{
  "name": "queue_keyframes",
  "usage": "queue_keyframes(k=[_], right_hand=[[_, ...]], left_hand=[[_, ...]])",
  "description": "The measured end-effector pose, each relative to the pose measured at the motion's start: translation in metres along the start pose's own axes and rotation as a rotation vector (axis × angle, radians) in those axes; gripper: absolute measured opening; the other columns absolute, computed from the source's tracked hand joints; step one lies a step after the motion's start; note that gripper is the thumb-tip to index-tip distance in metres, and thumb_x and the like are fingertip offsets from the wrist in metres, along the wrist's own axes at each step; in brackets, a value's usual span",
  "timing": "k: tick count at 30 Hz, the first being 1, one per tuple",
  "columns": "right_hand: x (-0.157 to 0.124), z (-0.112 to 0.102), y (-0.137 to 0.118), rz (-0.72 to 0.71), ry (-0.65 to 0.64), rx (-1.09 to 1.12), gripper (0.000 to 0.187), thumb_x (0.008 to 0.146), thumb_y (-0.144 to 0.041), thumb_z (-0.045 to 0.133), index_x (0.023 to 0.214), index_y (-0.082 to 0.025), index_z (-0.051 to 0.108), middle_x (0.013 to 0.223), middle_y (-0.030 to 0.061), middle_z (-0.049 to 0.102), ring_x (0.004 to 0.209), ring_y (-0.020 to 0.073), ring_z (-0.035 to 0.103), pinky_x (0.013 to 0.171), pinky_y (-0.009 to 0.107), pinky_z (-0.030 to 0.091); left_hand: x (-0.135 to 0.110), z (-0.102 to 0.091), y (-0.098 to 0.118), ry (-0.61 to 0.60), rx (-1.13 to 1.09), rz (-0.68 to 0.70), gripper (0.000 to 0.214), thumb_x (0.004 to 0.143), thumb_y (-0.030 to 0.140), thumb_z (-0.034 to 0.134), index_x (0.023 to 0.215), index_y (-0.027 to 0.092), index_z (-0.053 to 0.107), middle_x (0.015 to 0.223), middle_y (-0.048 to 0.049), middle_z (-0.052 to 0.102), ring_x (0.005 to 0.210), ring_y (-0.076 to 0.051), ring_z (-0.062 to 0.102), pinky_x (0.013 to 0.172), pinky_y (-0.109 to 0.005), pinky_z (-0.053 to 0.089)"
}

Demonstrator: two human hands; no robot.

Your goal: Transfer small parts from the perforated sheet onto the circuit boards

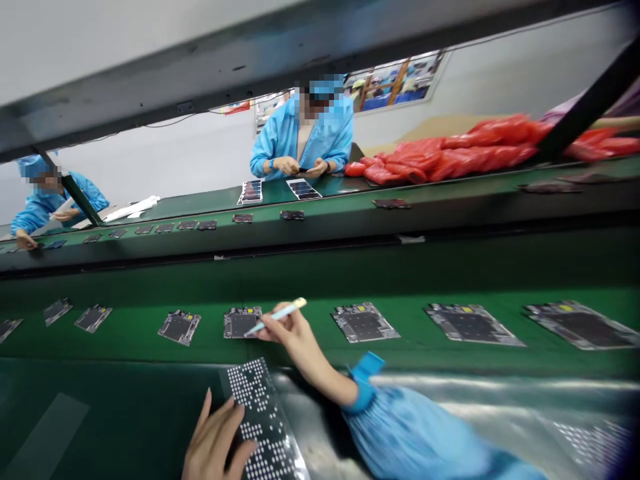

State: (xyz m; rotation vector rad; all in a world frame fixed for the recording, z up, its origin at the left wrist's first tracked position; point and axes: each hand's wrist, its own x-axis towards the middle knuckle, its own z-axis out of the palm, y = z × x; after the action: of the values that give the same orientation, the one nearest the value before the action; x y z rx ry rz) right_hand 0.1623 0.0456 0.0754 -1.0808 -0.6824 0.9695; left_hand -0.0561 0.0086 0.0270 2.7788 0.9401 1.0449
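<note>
In my right hand (287, 327) is a slim pale-blue pen-shaped tool (280, 313), gripped with closed fingers. Its pointed tip lies over the lower right part of a dark circuit board (237, 323) on the green belt; whether it touches, I cannot tell. My left hand (216, 440) is at the bottom, fingers apart, some of them lying on a clear sheet of round white stickers (263, 413). This sheet rests on the near work surface, just below the belt.
More boards lie spaced along the green belt (295, 353), such as one board (365, 323) at the right and another board (180, 328) at the left. Two co-workers in blue sit beyond a second line. Red bags (440, 157) are piled at the back right, under a metal beam (200, 67).
</note>
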Motion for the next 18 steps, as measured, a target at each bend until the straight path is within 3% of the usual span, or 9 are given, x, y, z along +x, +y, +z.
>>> queue_keyframes(k=[4, 7, 12, 18], right_hand=[[0.049, 0.013, 0.025, -0.041, 0.048, -0.075, 0.053, 0.050, -0.056, 0.076, 0.077, -0.024, 0.043, 0.049, -0.0080, 0.058, 0.046, 0.0199, 0.065, 0.051, 0.034, 0.057], [0.064, 0.012, 0.041, -0.059, 0.094, -0.134, 0.047, 0.056, -0.052, 0.074, 0.077, -0.024, 0.043, 0.047, -0.0063, 0.060, 0.047, 0.0235, 0.067, 0.051, 0.036, 0.057], [0.067, 0.000, 0.046, -0.064, 0.134, -0.184, 0.042, 0.059, -0.050, 0.073, 0.076, -0.025, 0.044, 0.051, -0.0029, 0.064, 0.052, 0.0274, 0.070, 0.054, 0.040, 0.059], [0.063, -0.010, 0.039, -0.083, 0.163, -0.252, 0.038, 0.061, -0.048, 0.072, 0.075, -0.025, 0.046, 0.049, -0.0031, 0.064, 0.052, 0.0278, 0.070, 0.054, 0.039, 0.058]], left_hand=[[0.065, 0.012, -0.020, -0.173, 0.060, -0.144, 0.023, 0.092, 0.028, 0.044, 0.109, 0.018, 0.056, 0.116, -0.0097, 0.062, 0.112, -0.025, 0.057, 0.092, -0.041, 0.051], [0.097, 0.033, -0.034, -0.207, 0.067, -0.125, 0.023, 0.088, 0.026, 0.050, 0.109, 0.018, 0.056, 0.126, -0.0108, 0.056, 0.117, -0.026, 0.053, 0.096, -0.043, 0.047], [0.107, 0.057, -0.036, -0.253, 0.042, -0.108, 0.025, 0.084, 0.025, 0.056, 0.109, 0.017, 0.055, 0.129, -0.0136, 0.053, 0.115, -0.027, 0.054, 0.093, -0.042, 0.048], [0.114, 0.054, -0.029, -0.299, -0.005, -0.085, 0.009, 0.085, 0.024, 0.056, 0.086, 0.018, 0.050, 0.126, -0.0133, 0.055, 0.116, -0.024, 0.052, 0.093, -0.038, 0.048]])
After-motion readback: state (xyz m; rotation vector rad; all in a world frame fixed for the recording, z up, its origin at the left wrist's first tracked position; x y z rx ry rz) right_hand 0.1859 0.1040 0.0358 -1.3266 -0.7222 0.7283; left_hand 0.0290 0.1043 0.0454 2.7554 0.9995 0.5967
